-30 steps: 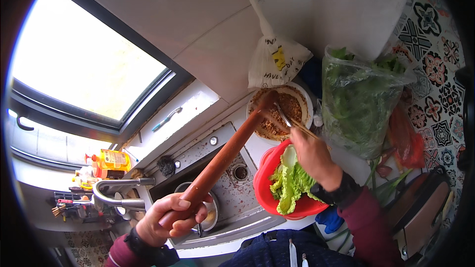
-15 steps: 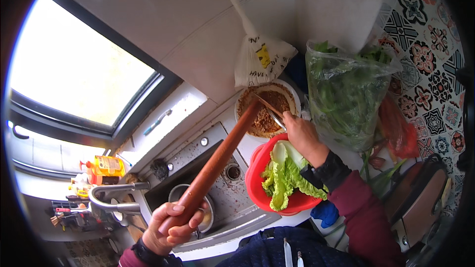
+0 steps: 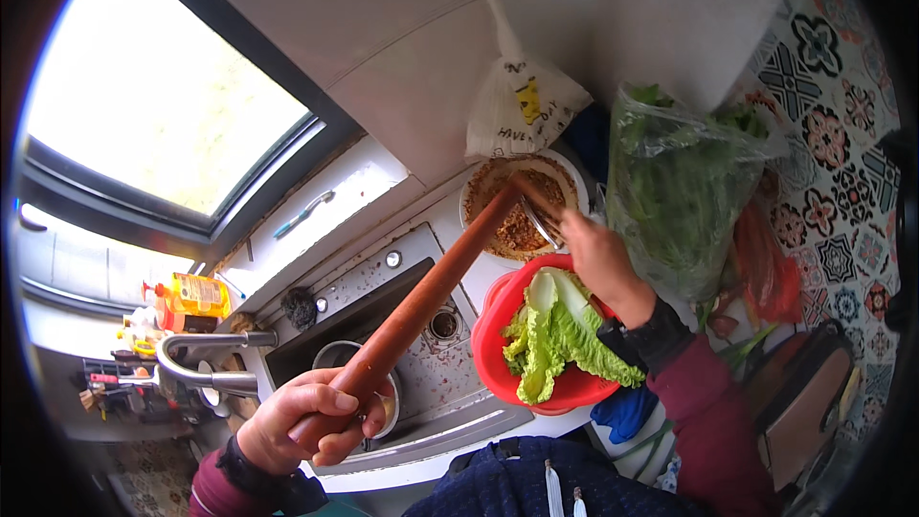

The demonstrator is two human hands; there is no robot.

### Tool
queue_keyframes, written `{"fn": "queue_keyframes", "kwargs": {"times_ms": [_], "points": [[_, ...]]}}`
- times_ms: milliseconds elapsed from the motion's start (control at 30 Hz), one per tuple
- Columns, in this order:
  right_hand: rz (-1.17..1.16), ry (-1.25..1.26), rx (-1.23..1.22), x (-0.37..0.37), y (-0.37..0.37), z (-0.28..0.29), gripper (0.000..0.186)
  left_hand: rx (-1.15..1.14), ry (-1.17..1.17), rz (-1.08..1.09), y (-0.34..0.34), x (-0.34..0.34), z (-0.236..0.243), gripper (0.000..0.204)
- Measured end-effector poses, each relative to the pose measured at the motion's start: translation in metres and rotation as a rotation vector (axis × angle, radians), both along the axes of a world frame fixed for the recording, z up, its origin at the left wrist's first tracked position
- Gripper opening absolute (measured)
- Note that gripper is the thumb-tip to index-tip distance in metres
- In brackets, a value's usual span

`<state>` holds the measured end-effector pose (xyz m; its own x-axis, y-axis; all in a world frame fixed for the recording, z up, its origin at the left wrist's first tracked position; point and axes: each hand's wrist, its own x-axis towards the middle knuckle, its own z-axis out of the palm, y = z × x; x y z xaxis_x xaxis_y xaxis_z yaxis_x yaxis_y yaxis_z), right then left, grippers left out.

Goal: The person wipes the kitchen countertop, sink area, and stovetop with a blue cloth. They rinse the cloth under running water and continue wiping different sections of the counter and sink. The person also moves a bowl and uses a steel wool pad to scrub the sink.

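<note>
A long reddish-brown wooden pestle (image 3: 421, 302) is gripped at its lower end by the left hand (image 3: 302, 421), fingers wrapped fully around the shaft. The pestle is tilted up and to the right, its far tip reaching the rim of a white bowl (image 3: 565, 172) filled with brown ground paste. The right hand (image 3: 598, 254) is held at the bowl's near edge, closed on a thin metal utensil (image 3: 541, 220), probably a fork or spoon; the working end is too blurred to tell. The utensil is seen touching or just beside the pestle tip.

A red bowl (image 3: 493, 311) is set just below the white bowl, with pale green lettuce leaves (image 3: 555, 330) lying in it. The right wrist is seen above the lettuce. A clear plastic bag of leafy greens (image 3: 680, 182) stands to the right, near the right hand. A white knotted plastic bag (image 3: 522, 105) is placed behind the white bowl, against the wall.

A steel sink (image 3: 421, 364) is seen under the pestle shaft, with a round metal cup (image 3: 340, 354) in the basin near the left hand. A curved tap (image 3: 196, 359) is seen at left, and a yellow bottle (image 3: 191, 297) on the sill under a window (image 3: 163, 105). Patterned tiles (image 3: 833, 105) are seen on the right.
</note>
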<state>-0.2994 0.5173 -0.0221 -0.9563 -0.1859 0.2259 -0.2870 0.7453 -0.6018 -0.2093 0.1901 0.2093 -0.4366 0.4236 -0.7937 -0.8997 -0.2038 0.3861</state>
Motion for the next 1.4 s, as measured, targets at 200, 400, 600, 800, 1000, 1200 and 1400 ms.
{"fn": "queue_keyframes", "kwargs": {"times_ms": [200, 400, 600, 800, 1000, 1200, 1400], "points": [[-0.108, -0.077, -0.096, 0.001, 0.009, 0.009, 0.024, -0.068, 0.027, -0.073, 0.006, -0.004, 0.017, 0.048], [-0.096, 0.015, -0.170, 0.023, 0.010, 0.042, 0.021, -0.400, 0.092, -0.358, 0.000, -0.003, 0.025, 0.047], [0.241, 0.205, -0.158, 0.076, -0.023, 0.068, 0.029, -0.654, 0.298, -0.606, -0.014, -0.008, 0.010, 0.045], [0.441, 0.228, -0.075, 0.098, -0.064, 0.054, 0.035, -0.812, 0.376, -0.702, -0.018, -0.006, 0.008, 0.042], [-0.094, -0.227, 0.184, 0.017, -0.014, 0.022, 0.009, -0.922, 0.513, -0.836, -0.020, 0.000, 0.010, 0.044], [0.243, 0.305, 0.073, 0.056, -0.053, 0.045, 0.026, -1.217, 0.840, -1.027, -0.017, 0.000, 0.009, 0.039], [-0.042, -0.119, 0.150, 0.017, -0.026, 0.032, 0.013, -1.374, 1.074, -1.221, -0.018, -0.003, 0.014, 0.041]]}}
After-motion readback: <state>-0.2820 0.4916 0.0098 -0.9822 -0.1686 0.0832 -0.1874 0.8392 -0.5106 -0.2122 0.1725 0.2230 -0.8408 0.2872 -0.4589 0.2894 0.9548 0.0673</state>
